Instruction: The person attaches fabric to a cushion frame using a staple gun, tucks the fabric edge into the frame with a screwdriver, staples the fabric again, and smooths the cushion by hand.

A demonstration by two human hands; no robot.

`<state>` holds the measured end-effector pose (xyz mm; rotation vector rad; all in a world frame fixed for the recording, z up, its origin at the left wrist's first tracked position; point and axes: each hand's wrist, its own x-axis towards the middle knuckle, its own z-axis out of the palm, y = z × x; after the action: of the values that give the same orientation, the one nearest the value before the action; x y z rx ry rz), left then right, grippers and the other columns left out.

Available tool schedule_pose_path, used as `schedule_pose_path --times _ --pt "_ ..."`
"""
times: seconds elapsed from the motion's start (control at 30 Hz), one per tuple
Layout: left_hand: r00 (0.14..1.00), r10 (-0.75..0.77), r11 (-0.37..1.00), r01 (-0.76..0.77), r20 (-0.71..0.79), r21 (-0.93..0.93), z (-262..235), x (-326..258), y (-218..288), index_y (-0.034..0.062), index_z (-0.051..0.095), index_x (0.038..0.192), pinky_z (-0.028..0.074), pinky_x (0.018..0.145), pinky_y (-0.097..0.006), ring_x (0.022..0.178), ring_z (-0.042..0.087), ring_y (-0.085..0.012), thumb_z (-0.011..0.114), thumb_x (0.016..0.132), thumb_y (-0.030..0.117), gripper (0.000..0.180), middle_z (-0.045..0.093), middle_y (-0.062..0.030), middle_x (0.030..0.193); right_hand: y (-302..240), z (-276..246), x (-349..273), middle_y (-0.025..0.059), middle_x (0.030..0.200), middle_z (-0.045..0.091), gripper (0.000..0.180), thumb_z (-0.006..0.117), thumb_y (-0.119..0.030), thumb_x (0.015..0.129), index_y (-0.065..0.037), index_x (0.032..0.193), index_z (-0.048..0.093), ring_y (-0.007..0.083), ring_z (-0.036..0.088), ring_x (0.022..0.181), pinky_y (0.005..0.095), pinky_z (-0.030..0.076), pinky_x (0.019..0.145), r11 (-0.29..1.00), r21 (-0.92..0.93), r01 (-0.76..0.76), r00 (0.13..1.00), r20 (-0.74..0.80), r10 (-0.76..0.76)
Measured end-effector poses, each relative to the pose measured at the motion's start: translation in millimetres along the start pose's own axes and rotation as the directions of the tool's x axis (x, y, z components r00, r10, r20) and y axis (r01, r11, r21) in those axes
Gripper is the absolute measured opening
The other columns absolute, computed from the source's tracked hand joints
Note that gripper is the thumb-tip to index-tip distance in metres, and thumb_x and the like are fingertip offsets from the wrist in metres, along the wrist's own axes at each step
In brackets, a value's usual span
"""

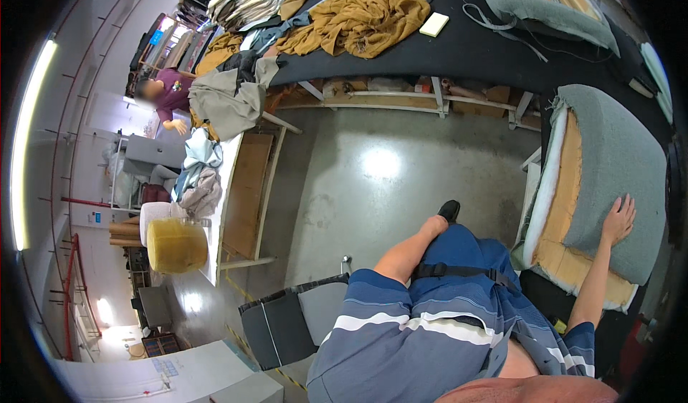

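In the head view, the right hand (618,224) lies flat, fingers (629,211) slightly apart, on the grey cover (616,145) of a foam cushion (562,195) at the right of the frame. The left hand (433,224) is beside the blue-clad leg (469,249) near the centre, its fingers too hidden to tell. Mustard cloth (373,19) lies heaped on the black bench (502,62) at the top.
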<state>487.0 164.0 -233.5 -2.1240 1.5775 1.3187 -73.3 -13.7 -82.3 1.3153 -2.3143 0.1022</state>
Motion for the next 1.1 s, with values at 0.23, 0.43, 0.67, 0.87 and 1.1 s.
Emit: schedule_pose_path --times 0.23,0.43,0.67,0.87,1.1 --pt "0.998 0.034 0.999 -0.035 -0.045 -0.016 8 18 -10 0.0043 0.072 0.107 0.050 0.096 -0.044 0.109 0.064 -0.0360 0.049 0.089 0.023 0.034 0.067 -0.0197 0.116 -2 -7 3 -0.0019 0.156 0.035 0.053 0.032 -0.051 0.103 -0.026 0.149 0.039 0.0214 0.029 0.146 0.0497 0.024 0.117 1.000 0.000 0.000 0.999 0.041 0.000" --pt "0.987 0.156 0.988 -0.156 -0.043 -0.001 16 31 -14 0.0064 0.073 0.105 0.051 0.093 -0.043 0.105 0.065 -0.0365 0.050 0.088 0.024 0.033 0.068 -0.0195 0.111 -4 -11 -1 -0.0016 0.156 0.036 0.052 0.032 -0.050 0.103 -0.027 0.148 0.041 0.0222 0.029 0.145 0.0502 0.023 0.117 1.000 -0.004 -0.012 1.000 0.011 0.012" --pt "0.991 0.114 0.989 -0.120 -0.076 -0.088 22 39 -17 0.0145 0.076 0.102 0.051 0.091 -0.042 0.102 0.067 -0.0340 0.060 0.081 0.028 0.029 0.071 -0.0149 0.107 -5 -12 -4 -0.0011 0.155 0.038 0.051 0.033 -0.049 0.103 -0.026 0.147 0.043 0.0230 0.031 0.145 0.0498 0.025 0.116 1.000 0.015 -0.006 1.000 0.008 0.006" --pt "0.995 0.090 0.995 -0.091 -0.031 -0.029 21 30 -10 0.0124 0.075 0.104 0.052 0.092 -0.042 0.103 0.066 -0.0329 0.058 0.083 0.025 0.030 0.070 -0.0151 0.110 -2 -10 1 -0.0010 0.154 0.039 0.051 0.034 -0.049 0.103 -0.026 0.147 0.043 0.0231 0.031 0.145 0.0495 0.026 0.115 0.999 0.024 0.031 0.999 -0.036 -0.030" --pt "0.997 0.079 0.995 -0.079 -0.004 -0.066 14 14 -2 0.0126 0.075 0.101 0.053 0.090 -0.041 0.101 0.067 -0.0323 0.058 0.083 0.025 0.028 0.070 -0.0139 0.109 0 -9 -3 -0.0015 0.155 0.038 0.051 0.033 -0.050 0.103 -0.027 0.147 0.042 0.0232 0.029 0.145 0.0501 0.024 0.117 1.000 0.001 0.018 1.000 -0.020 -0.018"
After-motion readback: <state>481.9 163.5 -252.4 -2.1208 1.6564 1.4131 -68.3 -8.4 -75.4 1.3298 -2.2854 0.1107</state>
